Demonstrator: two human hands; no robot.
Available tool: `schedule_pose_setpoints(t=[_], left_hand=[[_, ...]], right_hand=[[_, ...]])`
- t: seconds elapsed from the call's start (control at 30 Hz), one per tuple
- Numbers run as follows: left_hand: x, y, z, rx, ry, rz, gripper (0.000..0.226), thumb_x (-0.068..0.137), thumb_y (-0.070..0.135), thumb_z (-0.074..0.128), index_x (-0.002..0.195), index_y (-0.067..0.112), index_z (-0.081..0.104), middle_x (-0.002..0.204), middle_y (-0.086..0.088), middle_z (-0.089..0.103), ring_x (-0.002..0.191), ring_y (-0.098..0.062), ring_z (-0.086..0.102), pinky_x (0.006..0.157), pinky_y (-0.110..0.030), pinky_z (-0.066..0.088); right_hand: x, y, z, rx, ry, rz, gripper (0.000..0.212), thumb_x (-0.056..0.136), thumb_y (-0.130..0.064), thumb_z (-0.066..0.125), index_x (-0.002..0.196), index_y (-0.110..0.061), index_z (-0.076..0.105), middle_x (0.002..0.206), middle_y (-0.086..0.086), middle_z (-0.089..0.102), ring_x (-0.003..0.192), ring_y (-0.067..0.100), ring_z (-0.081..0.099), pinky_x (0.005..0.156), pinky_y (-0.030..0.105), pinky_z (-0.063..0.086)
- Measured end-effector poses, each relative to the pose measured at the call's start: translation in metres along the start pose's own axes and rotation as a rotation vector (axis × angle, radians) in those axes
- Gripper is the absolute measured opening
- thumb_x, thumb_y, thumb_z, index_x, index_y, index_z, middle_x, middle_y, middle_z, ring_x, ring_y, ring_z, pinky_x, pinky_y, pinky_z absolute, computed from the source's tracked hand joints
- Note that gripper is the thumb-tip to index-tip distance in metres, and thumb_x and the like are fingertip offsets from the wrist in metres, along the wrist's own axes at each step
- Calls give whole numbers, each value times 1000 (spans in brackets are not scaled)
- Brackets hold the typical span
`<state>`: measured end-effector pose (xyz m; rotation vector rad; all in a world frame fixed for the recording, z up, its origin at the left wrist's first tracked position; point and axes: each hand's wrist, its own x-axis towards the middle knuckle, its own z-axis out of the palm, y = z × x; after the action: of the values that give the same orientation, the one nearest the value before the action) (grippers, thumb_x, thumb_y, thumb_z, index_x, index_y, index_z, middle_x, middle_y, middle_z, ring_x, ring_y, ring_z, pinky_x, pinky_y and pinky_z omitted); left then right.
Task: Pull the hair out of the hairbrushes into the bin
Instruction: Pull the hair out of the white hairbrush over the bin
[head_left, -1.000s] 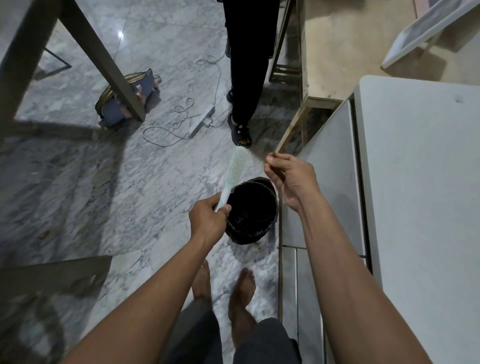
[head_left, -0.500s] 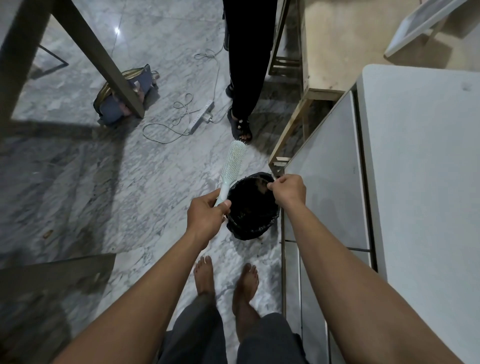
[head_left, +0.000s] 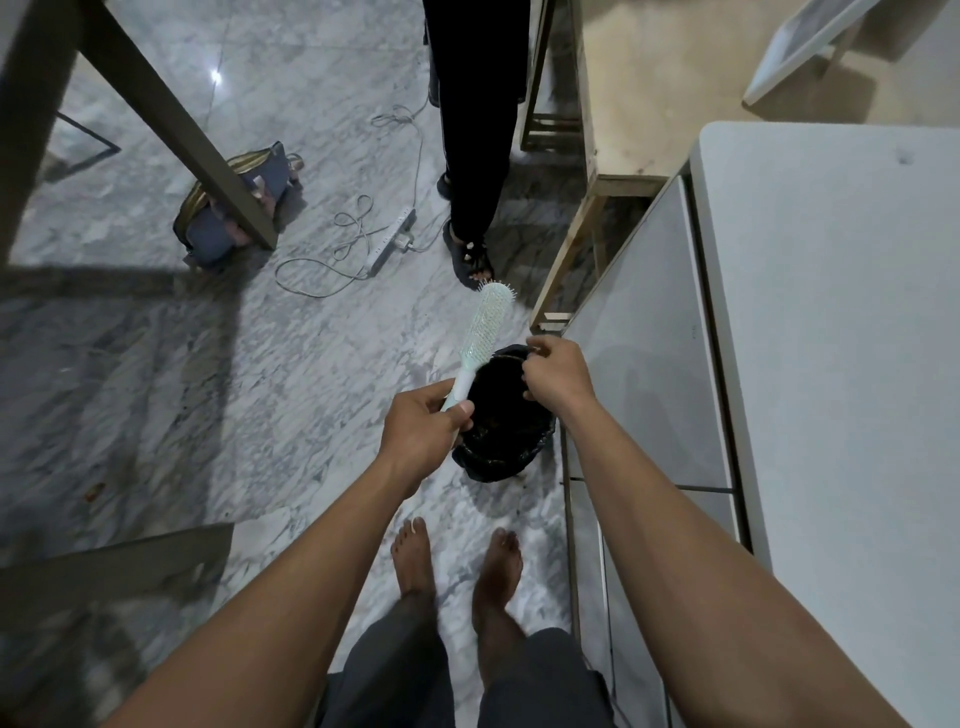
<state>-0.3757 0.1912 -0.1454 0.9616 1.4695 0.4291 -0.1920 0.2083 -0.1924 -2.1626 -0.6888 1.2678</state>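
Note:
My left hand (head_left: 423, 428) grips the handle of a pale mint hairbrush (head_left: 485, 327), whose bristled head points up and away over the floor. A small bin lined with a black bag (head_left: 498, 421) stands on the marble floor just right of that hand, with dark hair inside. My right hand (head_left: 558, 376) hovers over the bin's far right rim, fingers curled downward and loosely apart; whether any hair is pinched in them cannot be told.
A white table (head_left: 831, 364) and a grey cabinet side (head_left: 649, 364) run along the right. Another person's dark-trousered leg and sandalled foot (head_left: 470, 254) stand beyond the brush. A power strip with cable (head_left: 389, 241), a blue bag (head_left: 234, 208) and a slanted table leg (head_left: 171, 119) lie to the left. My bare feet (head_left: 457, 566) stand below the bin.
My right hand came down from beside the brush head to the bin's rim and its pinched fingers have loosened. My left hand kept the brush nearly still.

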Motion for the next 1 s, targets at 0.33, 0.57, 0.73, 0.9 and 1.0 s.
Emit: schedule_pose_setpoints(t=[0.33, 0.57, 0.73, 0.9, 1.0], left_hand=[[-6, 17, -10, -77, -69, -39, 27, 90, 6, 69, 116, 10, 73, 83, -10, 70, 70, -17, 63, 60, -28, 50], [4, 26, -27, -144, 56, -28, 30, 91, 7, 67, 121, 7, 69, 73, -4, 66, 59, -12, 59, 54, -24, 47], [6, 31, -37, -179, 85, -14, 33, 91, 7, 68, 123, 7, 67, 80, -5, 68, 61, -11, 61, 56, -23, 50], [4, 18, -34, -101, 64, -48, 33, 90, 8, 69, 123, 10, 69, 77, -4, 69, 62, -10, 63, 57, -24, 50], [1, 11, -28, -91, 46, -59, 28, 90, 8, 69, 118, 12, 72, 77, -7, 69, 69, -17, 63, 64, -30, 52]], right_hand=[[-14, -28, -3, 731, -475, 139, 23, 102, -21, 43, 94, -11, 62, 65, 0, 51, 51, 10, 41, 44, 21, 37], [0, -9, 5, 521, -260, 81, 35, 97, -4, 50, 64, -14, 45, 62, 2, 33, 41, 7, 26, 38, 21, 21], [0, 8, 10, 216, -194, 149, 26, 98, -7, 51, 73, -12, 56, 65, 2, 46, 56, 14, 44, 48, 24, 39], [0, 8, 9, 124, -277, 97, 65, 96, -1, 59, 152, -30, 41, 128, 1, 48, 120, 25, 53, 89, 45, 59], [5, 11, 5, -6, -152, -5, 39, 92, -8, 64, 127, -26, 66, 120, 1, 62, 114, 25, 61, 90, 44, 58]])
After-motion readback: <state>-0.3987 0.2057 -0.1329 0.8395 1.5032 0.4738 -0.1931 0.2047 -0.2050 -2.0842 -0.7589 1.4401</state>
